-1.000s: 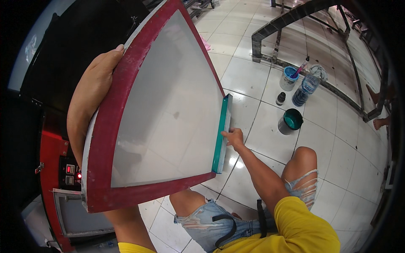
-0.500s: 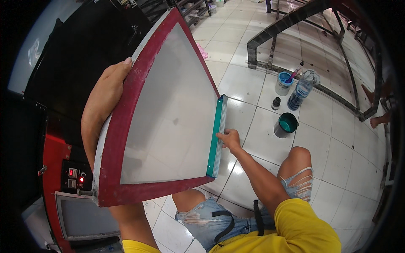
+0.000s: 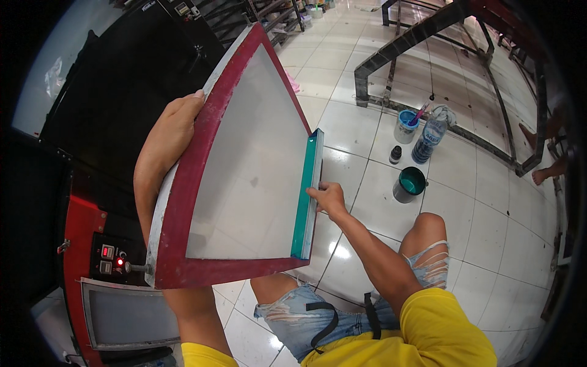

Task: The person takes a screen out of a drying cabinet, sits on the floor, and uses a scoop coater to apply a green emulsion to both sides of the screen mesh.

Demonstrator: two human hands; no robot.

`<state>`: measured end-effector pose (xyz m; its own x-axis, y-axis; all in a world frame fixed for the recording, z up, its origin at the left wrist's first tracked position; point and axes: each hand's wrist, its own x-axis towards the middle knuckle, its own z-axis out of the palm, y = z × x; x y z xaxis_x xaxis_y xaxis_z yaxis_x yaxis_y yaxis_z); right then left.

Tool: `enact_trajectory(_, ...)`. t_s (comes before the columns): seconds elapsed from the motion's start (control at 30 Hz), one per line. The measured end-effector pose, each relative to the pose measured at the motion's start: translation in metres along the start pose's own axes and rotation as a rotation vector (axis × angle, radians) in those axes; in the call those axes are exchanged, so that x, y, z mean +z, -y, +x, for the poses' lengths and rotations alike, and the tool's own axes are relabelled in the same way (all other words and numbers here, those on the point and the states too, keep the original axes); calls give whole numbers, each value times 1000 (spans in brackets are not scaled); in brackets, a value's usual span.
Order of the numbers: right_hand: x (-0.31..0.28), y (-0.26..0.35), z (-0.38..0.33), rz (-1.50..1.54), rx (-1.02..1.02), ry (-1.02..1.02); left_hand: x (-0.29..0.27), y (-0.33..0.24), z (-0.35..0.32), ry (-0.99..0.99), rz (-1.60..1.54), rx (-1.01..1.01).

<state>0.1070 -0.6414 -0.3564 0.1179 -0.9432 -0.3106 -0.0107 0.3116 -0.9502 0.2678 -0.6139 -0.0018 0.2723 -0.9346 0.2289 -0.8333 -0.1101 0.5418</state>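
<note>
A screen printing frame [image 3: 169, 235] with dark red edges and pale mesh [image 3: 251, 165] stands tilted before me. My left hand [image 3: 168, 131] is closed round its upper left side; some fingers are hidden behind the frame. In my right hand [image 3: 328, 199] is a long metal scoop coater [image 3: 309, 196], gripped at its middle. Green emulsion fills the coater's trough along the side facing the mesh. The coater lies against the right-hand end of the mesh, over the red border. No green coat shows on the mesh.
On the tiled floor to the right stand a black pot of green liquid [image 3: 409, 185], a small dark bottle [image 3: 395, 155], a blue-stained tub [image 3: 406, 127] and a plastic bottle [image 3: 430, 140]. A black metal stand [image 3: 362, 85] is beyond. At left, a red machine [image 3: 85, 226] and another framed screen [image 3: 131, 315].
The frame has tilted and shifted slightly right at its left side. The coater has moved a little left, further over the frame's right-hand edge, with my right hand still on it.
</note>
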Motion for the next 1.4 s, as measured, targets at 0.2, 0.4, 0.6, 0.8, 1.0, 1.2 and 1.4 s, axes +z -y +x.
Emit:
enact_trajectory(0.2, -7, 22, -7, -18, -3, 12, 5, -10, -2, 122, -60, -21)
enact_trajectory(0.4, -6, 37, -10, 26, -55, 10, -4, -7, 2, 265, -79, -15)
enact_trajectory(0.6, -7, 54, -15, 66, -80, 17, -4, -9, 2, 261, -61, -16)
enact_trajectory(0.8, -13, 64, -15, 79, -52, 76, -1, -11, 3, 254, -30, -6)
enact_trajectory(1.0, -15, 57, -18, 195, -17, 102, 4, -8, 1, 129, 35, 53)
enact_trajectory(1.2, -20, 36, -19, 459, 21, 244, 1, 2, 7, 148, 26, 15)
enact_trajectory(1.4, -28, 5, -3, 715, 73, 341, 13, -17, -3, 107, 25, 76)
